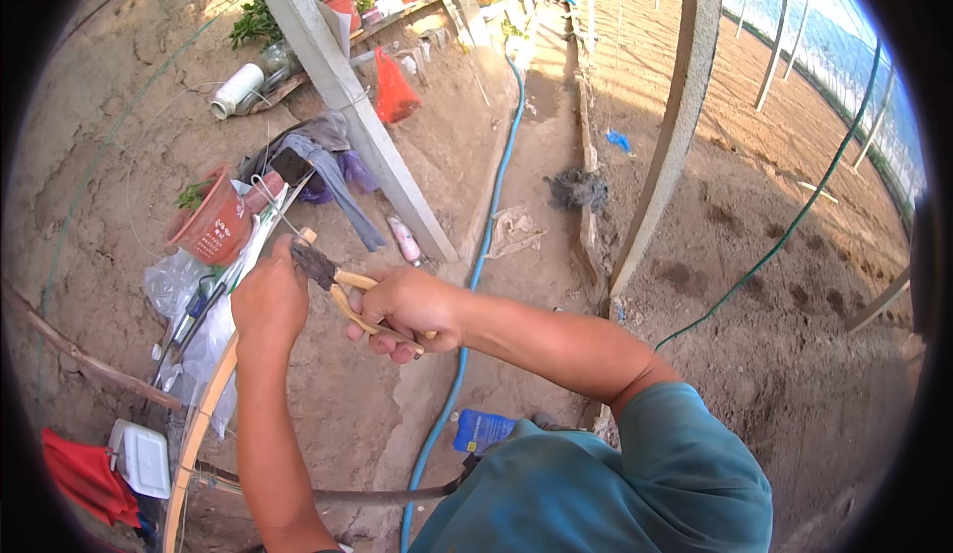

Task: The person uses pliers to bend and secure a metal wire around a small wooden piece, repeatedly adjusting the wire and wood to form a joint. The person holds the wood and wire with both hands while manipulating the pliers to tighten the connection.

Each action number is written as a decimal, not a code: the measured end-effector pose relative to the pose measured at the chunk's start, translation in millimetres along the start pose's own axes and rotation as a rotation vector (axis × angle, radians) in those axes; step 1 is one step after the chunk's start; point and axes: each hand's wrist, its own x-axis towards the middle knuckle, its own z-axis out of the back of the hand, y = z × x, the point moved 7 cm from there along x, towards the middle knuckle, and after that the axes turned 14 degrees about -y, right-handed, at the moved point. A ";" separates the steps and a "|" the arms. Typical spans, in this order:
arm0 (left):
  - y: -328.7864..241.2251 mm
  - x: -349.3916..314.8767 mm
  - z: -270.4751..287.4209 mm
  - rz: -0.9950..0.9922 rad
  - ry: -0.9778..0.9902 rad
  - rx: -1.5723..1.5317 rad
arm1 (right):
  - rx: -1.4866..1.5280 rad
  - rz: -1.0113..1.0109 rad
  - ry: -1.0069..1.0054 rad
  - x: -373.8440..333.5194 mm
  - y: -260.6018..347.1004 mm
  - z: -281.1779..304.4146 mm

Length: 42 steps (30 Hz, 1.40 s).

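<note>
Nearest the camera: teal shirt point(586, 493), lower centre of frame. Right hand point(407, 310), near centre — curled around the yellow handles of pliers point(320, 269), which sit left of centre, head pointing up-left. Left hand point(270, 295) — fingers bent in, at the pliers' head; cannot tell whether it grips the wooden strip point(204, 419). Reddish pot point(213, 225) tilted, left of frame.

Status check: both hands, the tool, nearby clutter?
Right hand gripping yellow-handled, dark-headed metal pliers. Left hand curled by the pliers' head, its hold hidden. Near left hand: curved pale wooden strip, red-brown plastic pot.
</note>
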 end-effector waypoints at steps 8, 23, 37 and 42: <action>0.1 -2.6 2.1 -0.041 0.009 -0.059 | -0.738 0.189 -0.094 -16.3 40.5 24.1; -27.0 9.3 8.2 -0.054 0.087 -0.138 | -1.513 0.596 -0.027 -21.3 113.3 45.6; -41.0 17.5 9.6 -0.060 0.100 -0.117 | -2.263 1.544 -0.222 -33.6 139.8 36.8; -36.5 19.1 3.6 -0.068 0.104 -0.092 | -2.140 1.494 -0.360 -30.4 126.7 39.1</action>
